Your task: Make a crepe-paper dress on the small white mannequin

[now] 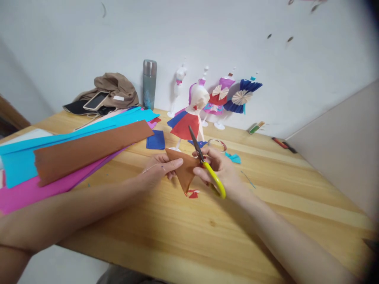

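My left hand (pixel 161 167) pinches a folded brown paper triangle (pixel 184 169) just above the wooden table (pixel 266 197). My right hand (pixel 219 167) grips yellow-handled scissors (pixel 204 161), whose dark blades point up and away over the triangle's right edge. The two hands nearly touch at the paper. A small red paper scrap (pixel 193 194) lies on the table under the triangle.
Long sheets of brown (pixel 89 150), cyan and pink paper lie at left. Paper-dressed figurines (pixel 195 106) stand at the back by a steel flask (pixel 149 83). A cloth bag with a phone (pixel 96 100) sits far left. Blue scraps, a tape roll (pixel 217 144) and pens lie about.
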### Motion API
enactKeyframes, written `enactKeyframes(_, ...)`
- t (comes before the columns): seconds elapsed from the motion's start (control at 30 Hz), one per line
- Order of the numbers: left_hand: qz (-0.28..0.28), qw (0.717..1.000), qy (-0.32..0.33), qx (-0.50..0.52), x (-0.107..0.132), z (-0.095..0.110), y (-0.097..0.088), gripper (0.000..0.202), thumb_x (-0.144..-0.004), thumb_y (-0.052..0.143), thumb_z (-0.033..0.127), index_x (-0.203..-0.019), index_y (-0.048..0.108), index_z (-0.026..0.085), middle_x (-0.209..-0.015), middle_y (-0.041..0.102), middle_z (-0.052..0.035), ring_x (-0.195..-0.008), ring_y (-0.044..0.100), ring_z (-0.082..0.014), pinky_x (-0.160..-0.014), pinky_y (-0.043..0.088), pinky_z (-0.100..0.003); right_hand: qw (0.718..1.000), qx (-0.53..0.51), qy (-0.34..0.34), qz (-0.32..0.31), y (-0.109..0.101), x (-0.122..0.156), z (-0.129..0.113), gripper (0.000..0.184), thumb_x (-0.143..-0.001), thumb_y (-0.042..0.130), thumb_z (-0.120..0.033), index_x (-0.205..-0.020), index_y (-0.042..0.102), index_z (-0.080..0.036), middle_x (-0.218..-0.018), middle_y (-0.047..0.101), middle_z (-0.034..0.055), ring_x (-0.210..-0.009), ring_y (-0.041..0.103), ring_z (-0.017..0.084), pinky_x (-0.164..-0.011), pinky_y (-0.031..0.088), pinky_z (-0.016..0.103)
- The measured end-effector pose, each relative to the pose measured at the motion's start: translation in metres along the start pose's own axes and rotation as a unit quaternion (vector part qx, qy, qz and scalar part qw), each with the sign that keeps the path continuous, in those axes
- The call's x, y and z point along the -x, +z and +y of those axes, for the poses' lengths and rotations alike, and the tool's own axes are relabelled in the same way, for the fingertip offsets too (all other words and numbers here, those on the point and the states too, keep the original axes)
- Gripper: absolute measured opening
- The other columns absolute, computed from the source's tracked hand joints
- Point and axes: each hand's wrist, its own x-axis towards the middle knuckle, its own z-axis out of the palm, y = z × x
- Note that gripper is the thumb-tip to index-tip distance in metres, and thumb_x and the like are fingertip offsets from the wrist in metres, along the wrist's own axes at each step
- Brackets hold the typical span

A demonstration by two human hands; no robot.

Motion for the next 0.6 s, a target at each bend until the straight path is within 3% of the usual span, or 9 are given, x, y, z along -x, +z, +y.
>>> enactKeyframes(0.2, 0.003, 1.0, -0.009, 0.009, 0.002, 0.002, -0.003, 0.036, -0.068, 0.079, 0.045, -0.056, 0.065, 0.014, -0.05, 0.056, -0.0021, -0.046, 0.046, -0.0085, -0.047, 0.032, -0.021, 0.996, 0.069, -0.043, -0.047, -0.028, 0.006, -0.01, 0.039, -0.07, 0.08, -0.045, -0.088, 0.051, -0.025, -0.078, 0.053, -0.0015, -0.063, 0.049, 0.014, -0.055, 0.041, 0.028)
enactKeyframes(0.33, -0.008, 0.999, -0.02, 0.042, 0.002, -0.001, -0.002, 0.032, -0.069, 0.079, 0.045, -0.068, 0.071, 0.014, -0.055, 0.06, -0.0031, -0.044, 0.045, -0.0083, -0.045, 0.031, -0.021, 0.995, 0.074, -0.05, -0.039, -0.023, 0.008, -0.002, 0.04, -0.072, 0.078, -0.043, -0.09, 0.047, -0.026, -0.087, 0.058, 0.0011, -0.07, 0.054, 0.016, -0.06, 0.046, 0.029)
enactKeyframes(0.43, -0.006, 0.998, -0.028, 0.059, 0.002, 0.001, -0.002, 0.032, -0.069, 0.079, 0.043, -0.063, 0.067, 0.014, -0.051, 0.056, -0.0015, -0.042, 0.043, -0.0076, -0.044, 0.03, -0.021, 0.992, 0.1, -0.055, -0.056, -0.017, 0.008, 0.002, 0.038, -0.074, 0.075, -0.048, -0.089, 0.047, -0.026, -0.083, 0.058, 0.0014, -0.07, 0.055, 0.018, -0.059, 0.046, 0.031)
enactKeyframes(0.53, -0.028, 0.996, -0.052, 0.061, 0.001, 0.007, -0.006, 0.028, -0.07, 0.079, 0.039, -0.066, 0.068, 0.014, -0.056, 0.058, -0.002, -0.047, 0.048, -0.0087, -0.045, 0.031, -0.02, 0.963, 0.233, -0.101, -0.095, -0.026, 0.007, -0.002, 0.033, -0.077, 0.072, -0.047, -0.092, 0.053, -0.024, -0.081, 0.058, 0.0024, -0.067, 0.054, 0.018, -0.058, 0.045, 0.033)
enactKeyframes(0.6, -0.041, 0.995, -0.072, 0.052, -0.001, 0.011, -0.01, 0.024, -0.071, 0.078, 0.036, -0.07, 0.069, 0.014, -0.061, 0.061, -0.0035, -0.051, 0.051, -0.01, -0.047, 0.032, -0.02, 0.917, 0.337, -0.195, -0.083, -0.038, 0.005, -0.006, 0.029, -0.078, 0.071, -0.042, -0.097, 0.058, -0.024, -0.083, 0.06, 0.0039, -0.07, 0.054, 0.02, -0.064, 0.045, 0.035)
